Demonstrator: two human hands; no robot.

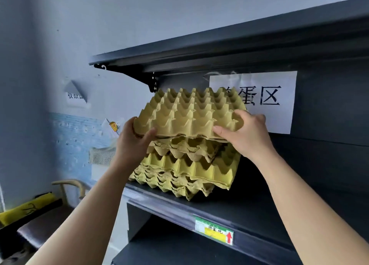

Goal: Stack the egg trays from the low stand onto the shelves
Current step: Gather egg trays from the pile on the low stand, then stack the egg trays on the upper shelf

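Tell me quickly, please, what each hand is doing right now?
Left hand: closed on the top egg tray's left edge.
Right hand: closed on the same tray's right front edge.

The stack of egg trays [183, 170] sits on the middle shelf [249, 210], at its left end. Above the stack, the top egg tray [189, 113] is gripped by the left hand [133, 140] at its left corner and the right hand [247, 132] at its right. Behind the stack hangs a paper sign [269, 99]; below and right of it, a price label [214, 231] sits on the shelf edge; left of it stands a chair [44, 224]
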